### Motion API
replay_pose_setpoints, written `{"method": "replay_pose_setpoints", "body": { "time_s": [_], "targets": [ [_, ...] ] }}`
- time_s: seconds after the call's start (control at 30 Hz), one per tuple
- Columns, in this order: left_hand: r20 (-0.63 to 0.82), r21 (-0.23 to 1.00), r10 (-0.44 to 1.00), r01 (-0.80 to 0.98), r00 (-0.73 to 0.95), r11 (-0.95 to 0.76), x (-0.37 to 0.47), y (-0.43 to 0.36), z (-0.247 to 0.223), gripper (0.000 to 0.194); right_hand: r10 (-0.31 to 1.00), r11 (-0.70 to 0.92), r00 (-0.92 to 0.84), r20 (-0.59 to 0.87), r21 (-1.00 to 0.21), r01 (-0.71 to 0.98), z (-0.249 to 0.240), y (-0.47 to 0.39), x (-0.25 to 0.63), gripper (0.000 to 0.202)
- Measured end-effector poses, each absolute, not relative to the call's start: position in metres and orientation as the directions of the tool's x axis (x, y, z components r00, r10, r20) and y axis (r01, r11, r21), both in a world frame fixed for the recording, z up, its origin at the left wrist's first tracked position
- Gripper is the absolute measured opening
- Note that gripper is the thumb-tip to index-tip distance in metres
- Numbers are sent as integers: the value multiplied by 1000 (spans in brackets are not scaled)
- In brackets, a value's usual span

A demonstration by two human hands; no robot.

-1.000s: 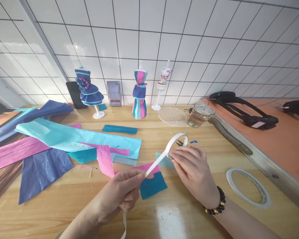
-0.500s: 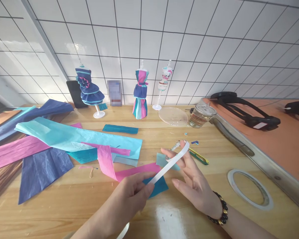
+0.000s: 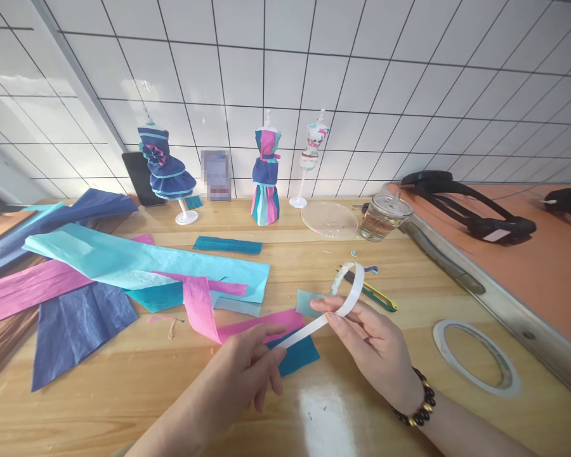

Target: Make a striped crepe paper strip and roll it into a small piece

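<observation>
A narrow white tape measure (image 3: 306, 331), blank on its outer face and printed with small marks inside, runs between both hands. It bends into an upright loop above my right hand (image 3: 379, 343), whose thumb and fingertips pinch it. My left hand (image 3: 240, 371) holds the tape's lower stretch at the thumb, with the index finger extended above. Beneath the tape lie a dark teal crepe paper piece (image 3: 301, 357) and a curled pink crepe strip (image 3: 200, 311). A green and yellow cutter (image 3: 381, 298) rests just behind my right hand, which wears a beaded bracelet.
Crepe paper in light blue (image 3: 137, 260) and navy (image 3: 78, 336) covers the left. Three small dress forms (image 3: 266, 168), one in a striped dress, stand along the wall. A lidded glass (image 3: 384, 219), a clear disc (image 3: 329, 219) and a tape roll (image 3: 440, 343) are to the right.
My right hand has gone from open fingers with the tape draped over the index finger to pinching it, and the tape now arches in a rounder loop. My left index finger has straightened.
</observation>
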State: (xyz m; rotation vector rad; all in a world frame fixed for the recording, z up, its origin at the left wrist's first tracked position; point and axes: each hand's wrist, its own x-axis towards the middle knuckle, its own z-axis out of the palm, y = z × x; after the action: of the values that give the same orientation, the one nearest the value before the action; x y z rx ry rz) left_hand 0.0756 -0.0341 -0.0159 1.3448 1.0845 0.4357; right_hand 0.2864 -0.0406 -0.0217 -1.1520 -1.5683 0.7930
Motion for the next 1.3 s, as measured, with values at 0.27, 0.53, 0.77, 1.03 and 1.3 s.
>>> {"method": "replay_pose_setpoints", "body": {
  "time_s": [0.27, 0.53, 0.77, 1.03, 1.3],
  "targets": [
    [-347, 915, 870, 329, 351, 232, 62, -23, 5, 43, 928, 365, -94, 359, -838, 405, -25, -34, 288, 3],
    [-437, 875, 759, 423, 482, 235, 48, -22, -1, 55, 925, 368, -220, 309, -869, 330, -19, -39, 287, 6],
    [-519, 819, 653, 540, 552, 194, 36, -24, -1, 57, 809, 564, -384, 444, -770, 298, -20, -41, 284, 14],
    [-405, 818, 794, 567, 454, 93, 34, -21, 5, 49, 699, 681, -531, 479, -673, 289, -9, -47, 280, 22],
    [180, 498, 818, 666, 547, -555, 63, -21, -16, 13, 631, 750, -592, 502, -591, 298, -1, -57, 274, 24]
  ]
}}
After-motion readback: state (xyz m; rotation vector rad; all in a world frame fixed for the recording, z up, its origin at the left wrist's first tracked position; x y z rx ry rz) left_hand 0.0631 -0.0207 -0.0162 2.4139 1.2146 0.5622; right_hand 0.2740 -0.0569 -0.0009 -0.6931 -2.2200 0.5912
